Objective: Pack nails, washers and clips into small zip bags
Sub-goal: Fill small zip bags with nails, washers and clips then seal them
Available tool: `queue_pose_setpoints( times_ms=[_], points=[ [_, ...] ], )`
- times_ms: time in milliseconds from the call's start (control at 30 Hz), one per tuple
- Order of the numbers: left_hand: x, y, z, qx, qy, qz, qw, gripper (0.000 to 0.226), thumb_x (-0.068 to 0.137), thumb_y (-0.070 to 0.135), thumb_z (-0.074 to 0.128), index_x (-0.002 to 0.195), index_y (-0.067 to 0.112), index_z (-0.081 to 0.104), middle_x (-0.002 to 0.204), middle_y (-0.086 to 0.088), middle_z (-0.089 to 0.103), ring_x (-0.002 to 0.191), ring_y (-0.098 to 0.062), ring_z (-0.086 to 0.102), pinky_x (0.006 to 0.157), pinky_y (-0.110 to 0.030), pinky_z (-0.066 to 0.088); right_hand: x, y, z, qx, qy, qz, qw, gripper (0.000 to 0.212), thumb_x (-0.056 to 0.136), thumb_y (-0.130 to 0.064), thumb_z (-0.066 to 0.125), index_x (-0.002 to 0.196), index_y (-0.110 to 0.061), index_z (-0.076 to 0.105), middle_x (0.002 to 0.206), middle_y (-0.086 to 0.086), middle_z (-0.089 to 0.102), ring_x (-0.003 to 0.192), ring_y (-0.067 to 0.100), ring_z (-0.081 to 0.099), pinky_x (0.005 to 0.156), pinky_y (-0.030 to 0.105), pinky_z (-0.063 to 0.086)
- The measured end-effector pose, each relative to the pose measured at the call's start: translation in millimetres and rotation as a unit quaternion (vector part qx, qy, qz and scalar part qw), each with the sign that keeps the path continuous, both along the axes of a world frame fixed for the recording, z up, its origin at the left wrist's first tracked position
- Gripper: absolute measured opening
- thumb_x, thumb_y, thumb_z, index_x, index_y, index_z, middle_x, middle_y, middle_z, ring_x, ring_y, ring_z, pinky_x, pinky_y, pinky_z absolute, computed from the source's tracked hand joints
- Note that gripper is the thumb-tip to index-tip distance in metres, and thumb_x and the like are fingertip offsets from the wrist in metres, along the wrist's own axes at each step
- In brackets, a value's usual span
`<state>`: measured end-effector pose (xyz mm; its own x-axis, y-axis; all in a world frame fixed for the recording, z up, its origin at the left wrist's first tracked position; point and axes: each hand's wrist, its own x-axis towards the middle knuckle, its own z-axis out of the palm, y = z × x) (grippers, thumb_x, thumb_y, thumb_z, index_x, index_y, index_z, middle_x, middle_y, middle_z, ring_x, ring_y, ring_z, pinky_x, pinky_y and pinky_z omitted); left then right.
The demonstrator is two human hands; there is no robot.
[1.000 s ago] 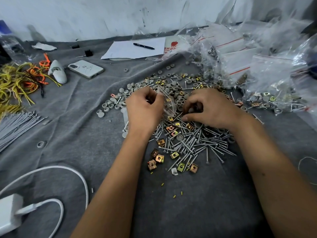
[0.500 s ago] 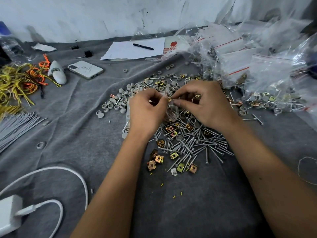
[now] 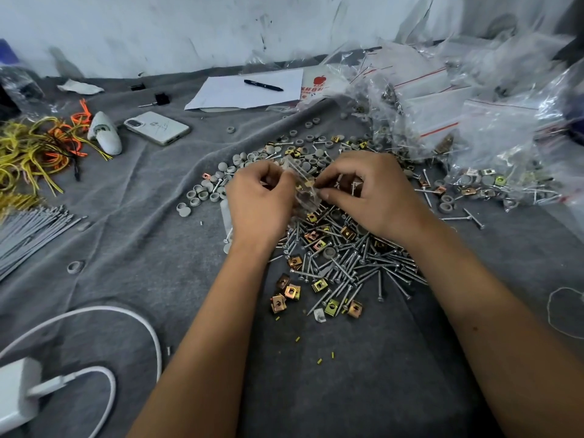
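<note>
Between my two hands is a small clear zip bag with a gold clip showing inside it. My left hand grips the bag's left side with curled fingers. My right hand pinches its right edge between thumb and forefinger. Below the hands lies a heap of silver nails mixed with brass clips. Grey round washers are scattered to the upper left of the hands.
Filled zip bags pile up at the right. A phone, paper with a pen, yellow and orange ties, grey cable ties and a white charger with cable lie on the grey cloth.
Both hands lifted off the heap and came together; my right hand moved from the nails up to the bag's edge, which my left hand holds.
</note>
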<state>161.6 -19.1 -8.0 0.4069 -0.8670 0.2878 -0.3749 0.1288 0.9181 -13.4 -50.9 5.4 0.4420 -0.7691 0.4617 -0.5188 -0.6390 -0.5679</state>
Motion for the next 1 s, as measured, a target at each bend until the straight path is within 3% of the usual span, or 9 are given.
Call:
queue_pose_setpoints(
  times_ms=[133,233,300,367,533,767,900,1000],
  points=[
    [3.3,0.0,1.0,-0.01,0.029,0.034,0.999,0.022,0.091,0.014,0.063,0.071,0.004,0.064,0.066,-0.019,0.069,0.059,-0.036,0.069,0.055,-0.042,0.055,-6.0,-4.2,-1.9,0.039,0.057,0.038,0.997,0.01,0.081,-0.023,0.086,0.089,-0.024,0.08,0.086,-0.014,0.071,0.081,-0.001,0.064,0.075,0.018,0.049],
    [3.8,0.6,1.5,-0.013,0.05,0.042,0.998,0.02,0.09,0.012,0.062,0.075,-0.002,0.065,0.067,-0.023,0.067,0.054,-0.032,0.067,0.05,-0.038,0.049,-7.1,-6.6,-4.9,0.059,0.152,0.069,0.984,0.014,0.079,-0.041,0.085,0.086,-0.032,0.078,0.086,-0.019,0.065,0.086,-0.001,0.059,0.075,0.026,0.046],
    [4.3,0.3,2.0,-0.011,0.059,0.044,0.997,0.02,0.088,0.013,0.062,0.073,0.001,0.065,0.068,-0.023,0.068,0.062,-0.04,0.068,0.056,-0.047,0.051,-7.1,-7.4,-5.7,0.072,0.178,0.073,0.979,0.02,0.076,-0.049,0.085,0.087,-0.035,0.076,0.09,-0.019,0.063,0.092,0.0,0.054,0.079,0.027,0.044],
    [5.1,0.0,2.9,-0.01,0.063,0.047,0.997,0.02,0.089,0.012,0.062,0.072,0.002,0.065,0.069,-0.024,0.068,0.065,-0.044,0.068,0.058,-0.049,0.053,-7.9,-8.2,-5.5,0.083,0.188,0.077,0.976,0.02,0.076,-0.048,0.085,0.087,-0.035,0.074,0.093,-0.02,0.06,0.096,-0.002,0.05,0.082,0.031,0.042],
    [2.2,1.3,3.2,-0.012,0.069,0.038,0.997,0.022,0.091,0.009,0.063,0.077,-0.008,0.063,0.068,-0.029,0.065,0.047,-0.024,0.062,0.047,-0.028,0.046,-8.1,-6.7,-4.2,0.098,0.192,0.075,0.974,0.011,0.083,-0.037,0.082,0.083,-0.037,0.071,0.092,-0.02,0.058,0.096,-0.001,0.051,0.087,0.033,0.042],
    [1.3,-1.4,1.5,-0.004,0.016,0.019,1.0,0.025,0.09,0.014,0.066,0.066,0.009,0.063,0.063,-0.018,0.067,0.062,-0.041,0.068,0.06,-0.05,0.057,-4.8,-6.9,-2.3,0.087,0.135,0.062,0.985,0.008,0.093,-0.027,0.073,0.087,-0.026,0.067,0.092,-0.017,0.056,0.09,0.002,0.052,0.085,0.032,0.043],
    [1.6,-1.9,0.7,-0.002,0.004,0.012,1.0,0.027,0.09,0.015,0.066,0.064,0.011,0.06,0.061,-0.018,0.065,0.063,-0.043,0.068,0.064,-0.057,0.058,-5.5,-7.9,-6.6,0.099,0.238,0.055,0.965,0.018,0.085,-0.048,0.075,0.086,-0.035,0.063,0.104,-0.011,0.052,0.111,0.014,0.04,0.097,0.04,0.039],
    [1.5,-1.6,0.2,0.001,0.001,0.013,1.0,0.027,0.09,0.017,0.066,0.064,0.013,0.061,0.061,-0.017,0.066,0.063,-0.043,0.068,0.065,-0.057,0.058,-6.0,-8.2,-6.5,0.112,0.24,0.057,0.963,0.017,0.084,-0.048,0.076,0.083,-0.034,0.066,0.105,-0.013,0.048,0.114,0.01,0.033,0.103,0.042,0.037]
  ],
)
